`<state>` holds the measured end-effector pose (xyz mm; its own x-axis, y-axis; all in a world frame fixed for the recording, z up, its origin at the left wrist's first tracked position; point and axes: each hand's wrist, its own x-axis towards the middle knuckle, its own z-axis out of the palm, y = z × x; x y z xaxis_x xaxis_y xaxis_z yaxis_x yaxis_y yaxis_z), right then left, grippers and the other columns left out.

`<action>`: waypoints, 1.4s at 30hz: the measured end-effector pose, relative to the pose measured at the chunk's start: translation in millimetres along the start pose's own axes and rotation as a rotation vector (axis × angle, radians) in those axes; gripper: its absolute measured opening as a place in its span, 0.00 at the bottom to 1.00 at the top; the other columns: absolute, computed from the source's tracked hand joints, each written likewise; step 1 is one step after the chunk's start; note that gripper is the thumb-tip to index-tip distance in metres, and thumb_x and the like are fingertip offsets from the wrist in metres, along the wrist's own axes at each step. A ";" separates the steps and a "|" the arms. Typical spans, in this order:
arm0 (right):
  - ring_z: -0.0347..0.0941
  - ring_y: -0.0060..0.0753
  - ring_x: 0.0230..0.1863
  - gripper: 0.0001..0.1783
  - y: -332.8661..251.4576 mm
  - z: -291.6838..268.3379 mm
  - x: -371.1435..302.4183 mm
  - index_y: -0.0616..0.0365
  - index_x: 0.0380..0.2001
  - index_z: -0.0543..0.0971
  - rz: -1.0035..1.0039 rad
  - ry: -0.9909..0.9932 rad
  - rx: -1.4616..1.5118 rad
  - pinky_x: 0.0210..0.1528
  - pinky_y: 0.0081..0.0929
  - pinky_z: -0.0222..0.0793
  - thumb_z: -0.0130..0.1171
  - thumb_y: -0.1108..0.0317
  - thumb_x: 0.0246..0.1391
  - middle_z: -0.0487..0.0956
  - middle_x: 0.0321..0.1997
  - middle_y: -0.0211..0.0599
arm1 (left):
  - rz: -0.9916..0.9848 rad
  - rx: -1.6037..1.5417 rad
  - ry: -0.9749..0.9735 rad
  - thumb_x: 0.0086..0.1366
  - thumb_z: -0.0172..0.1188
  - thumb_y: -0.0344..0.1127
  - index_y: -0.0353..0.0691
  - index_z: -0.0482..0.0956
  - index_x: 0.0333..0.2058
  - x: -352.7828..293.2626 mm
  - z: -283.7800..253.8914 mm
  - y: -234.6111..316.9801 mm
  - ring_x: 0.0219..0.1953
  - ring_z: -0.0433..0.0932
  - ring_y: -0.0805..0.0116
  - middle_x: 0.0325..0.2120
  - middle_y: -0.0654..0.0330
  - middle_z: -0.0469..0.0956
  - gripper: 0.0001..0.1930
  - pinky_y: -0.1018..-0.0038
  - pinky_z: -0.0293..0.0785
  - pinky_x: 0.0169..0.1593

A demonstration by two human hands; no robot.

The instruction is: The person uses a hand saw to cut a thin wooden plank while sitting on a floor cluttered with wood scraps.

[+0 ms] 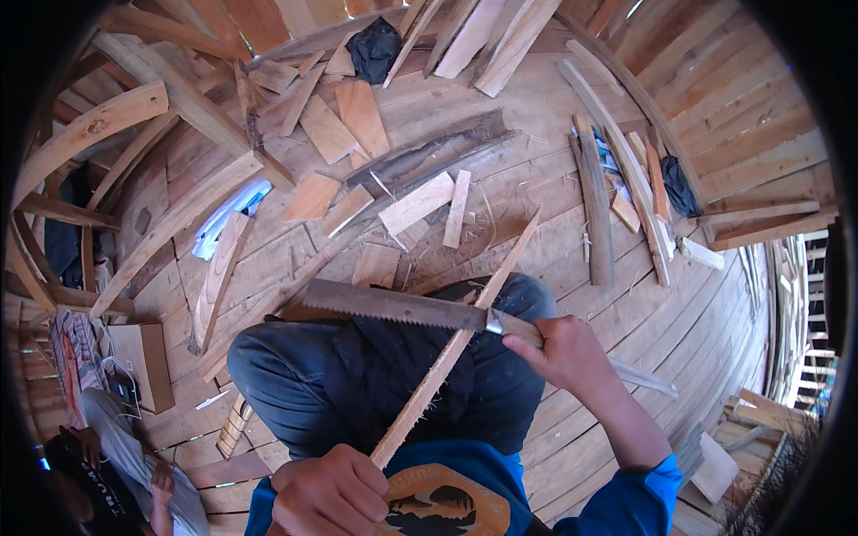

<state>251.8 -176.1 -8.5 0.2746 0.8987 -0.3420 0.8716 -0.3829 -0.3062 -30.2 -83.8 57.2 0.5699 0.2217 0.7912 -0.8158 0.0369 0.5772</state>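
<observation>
A handsaw (393, 305) with a toothed metal blade and a wooden handle lies across my lap, its blade pointing left. My right hand (559, 347) is closed around that handle. The blade crosses over a thin wooden strip (433, 380) with a rough, splintered edge; I cannot tell whether they touch. My left hand (331, 494) is wrapped round the strip's near end, close to my chest. From there the strip slants up to the right and tapers to a point beyond my knees. Dark cloth lies over my jeans beneath both.
Several short boards (416, 204) and a dark, bark-edged slab (429, 152) lie on the plank floor ahead. Long pieces (626, 170) lie at right. A wooden frame (183, 228) stands at left, near a cardboard box (143, 362). Another person (125, 473) sits at lower left.
</observation>
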 end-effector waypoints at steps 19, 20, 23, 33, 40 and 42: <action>0.73 0.54 0.22 0.42 68.2 -4.3 28.3 0.72 0.18 0.75 0.349 -0.195 0.155 0.30 0.42 0.68 0.46 0.34 0.56 0.69 0.13 0.57 | -0.072 -0.066 -0.091 0.64 0.27 0.71 0.40 0.67 0.07 -3.6 -9.4 2.5 0.08 0.62 0.72 0.07 0.61 0.64 0.43 0.78 0.47 0.12; 0.74 0.52 0.22 0.43 60.5 2.7 19.2 0.72 0.18 0.75 0.241 -0.186 0.176 0.30 0.42 0.68 0.46 0.34 0.56 0.69 0.13 0.56 | -0.073 -0.050 -0.029 0.64 0.27 0.71 0.40 0.67 0.07 -5.8 -5.3 1.8 0.08 0.62 0.72 0.07 0.61 0.64 0.43 0.78 0.47 0.12; 0.74 0.49 0.22 0.44 13.8 -8.3 10.3 0.73 0.18 0.75 0.057 -0.161 0.184 0.30 0.43 0.68 0.44 0.33 0.56 0.69 0.13 0.55 | -0.044 -0.020 0.058 0.64 0.27 0.72 0.39 0.68 0.07 -1.4 4.6 7.7 0.08 0.62 0.72 0.07 0.61 0.64 0.44 0.78 0.47 0.12; 0.75 0.51 0.24 0.43 -0.5 1.7 6.7 0.72 0.18 0.76 -0.002 -0.161 0.217 0.31 0.42 0.69 0.46 0.33 0.54 0.71 0.15 0.56 | -0.064 -0.024 0.056 0.64 0.26 0.71 0.42 0.66 0.07 -7.0 2.2 5.2 0.08 0.62 0.73 0.07 0.62 0.64 0.43 0.79 0.48 0.13; 0.77 0.60 0.31 0.46 15.5 2.6 36.2 0.70 0.20 0.79 0.208 -0.157 0.089 0.37 0.46 0.73 0.44 0.28 0.52 0.75 0.20 0.61 | -0.056 -0.023 0.045 0.64 0.31 0.71 0.41 0.66 0.07 -13.5 -11.7 8.8 0.08 0.64 0.72 0.07 0.62 0.64 0.41 0.79 0.50 0.13; 0.77 0.59 0.31 0.46 -7.6 4.2 9.7 0.71 0.20 0.79 0.026 -0.148 0.106 0.37 0.46 0.73 0.44 0.28 0.52 0.75 0.20 0.61 | -0.007 -0.040 0.087 0.64 0.32 0.71 0.42 0.66 0.07 -11.4 0.4 6.6 0.08 0.64 0.71 0.07 0.62 0.64 0.41 0.79 0.51 0.13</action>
<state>246.1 -165.4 -13.3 0.2267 0.8498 -0.4758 0.8154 -0.4328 -0.3845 -42.0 -86.5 52.1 0.5667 0.3051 0.7654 -0.8158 0.0775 0.5731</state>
